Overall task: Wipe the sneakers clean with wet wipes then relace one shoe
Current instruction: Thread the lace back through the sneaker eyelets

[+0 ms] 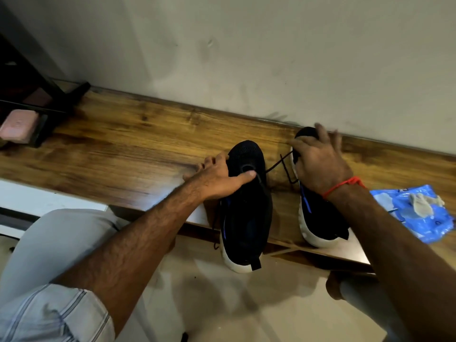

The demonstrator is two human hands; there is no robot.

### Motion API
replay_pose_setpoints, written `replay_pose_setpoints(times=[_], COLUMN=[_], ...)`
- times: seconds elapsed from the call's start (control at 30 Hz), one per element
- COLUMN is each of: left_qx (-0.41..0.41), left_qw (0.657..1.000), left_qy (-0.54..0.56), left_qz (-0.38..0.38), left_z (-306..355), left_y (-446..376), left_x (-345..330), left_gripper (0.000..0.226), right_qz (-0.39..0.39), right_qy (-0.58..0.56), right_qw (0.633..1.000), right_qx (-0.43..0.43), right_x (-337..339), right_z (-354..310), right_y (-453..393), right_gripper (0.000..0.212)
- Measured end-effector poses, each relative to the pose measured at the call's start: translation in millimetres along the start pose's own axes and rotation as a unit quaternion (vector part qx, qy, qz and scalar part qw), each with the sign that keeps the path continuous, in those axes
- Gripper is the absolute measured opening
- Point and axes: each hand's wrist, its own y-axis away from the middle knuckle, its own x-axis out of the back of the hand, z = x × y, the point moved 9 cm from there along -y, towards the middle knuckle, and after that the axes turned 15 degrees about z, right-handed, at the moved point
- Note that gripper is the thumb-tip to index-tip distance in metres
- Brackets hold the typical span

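Note:
Two black sneakers with white soles lie on a wooden shelf (123, 144), heels hanging over its front edge. My left hand (218, 176) grips the toe end of the left sneaker (246, 218), thumb across its upper. A dark lace (278, 164) runs taut from that shoe up to my right hand (318, 164), which pinches it between thumb and fingers above the right sneaker (320, 225). A loose part of the lace hangs down the left shoe's side. A blue wet wipes pack (419, 218) lies at the right, with a used crumpled wipe (424, 202) on top.
A pale wall rises right behind the shelf. A dark rack (37, 99) holding a pink object (18, 125) stands at the far left. My knees in light trousers are below the shelf, over a light tiled floor (234, 304).

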Motion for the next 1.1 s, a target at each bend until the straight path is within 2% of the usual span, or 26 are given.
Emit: replay_pose_setpoints(times=[0.03, 0.1, 0.17, 0.23, 0.37, 0.43, 0.53, 0.67, 0.8, 0.9, 1.1], left_qx=[0.001, -0.016, -0.032, -0.028, -0.048, -0.051, -0.056, -0.058, -0.063, -0.084, -0.096], left_qw=[1.000, 1.000, 0.999, 1.000, 0.998, 0.997, 0.994, 0.994, 0.995, 0.989, 0.971], left_qy=[0.022, 0.024, 0.007, 0.002, -0.009, -0.024, -0.084, -0.085, -0.039, -0.078, -0.200], left_qz=[-0.002, -0.001, -0.004, -0.013, 0.047, 0.047, 0.041, 0.038, 0.065, 0.091, 0.084], left_z=[-0.2, 0.0, -1.6, -5.8, -5.5, -1.9, 2.3, 5.0, 8.3, 11.8, 9.3], left_y=[-1.0, -1.9, -2.8, -1.5, -5.8, -2.3, 3.7, 7.5, 7.5, 8.1, 4.8], left_x=[4.9, 13.1, 16.6, 11.1, 7.6, 7.8, 10.5, 10.5, 11.4, 8.7, 11.4], left_gripper=[0.071, 0.041, 0.026, 0.021, 0.023, 0.022, 0.008, 0.013, 0.014, 0.014, 0.030], right_qz=[-0.020, -0.069, -0.087, -0.080, -0.059, -0.056, -0.055, -0.086, -0.075, -0.095, -0.050], right_qy=[-0.034, -0.059, -0.043, -0.039, -0.038, -0.023, 0.013, 0.011, -0.002, 0.020, 0.009], right_qw=[0.999, 0.993, 0.991, 0.992, 0.995, 0.996, 0.998, 0.996, 0.995, 0.993, 0.998], right_qx=[0.031, 0.076, 0.092, 0.086, 0.072, 0.070, 0.033, -0.002, 0.061, 0.070, 0.044], right_x=[-4.6, -16.3, -23.5, -25.2, -23.2, -23.5, -19.5, -17.1, -17.3, -26.9, -21.3], right_z=[-15.9, -43.2, -55.9, -57.8, -54.3, -51.5, -27.0, -5.5, -43.8, -53.8, -35.6], right_y=[4.0, 14.9, 21.5, 22.5, 20.0, 19.1, 9.6, 6.2, 18.9, 24.8, 14.2], right_gripper=[0.052, 0.045, 0.035, 0.030, 0.024, 0.020, 0.013, 0.024, 0.035, 0.025, 0.012])
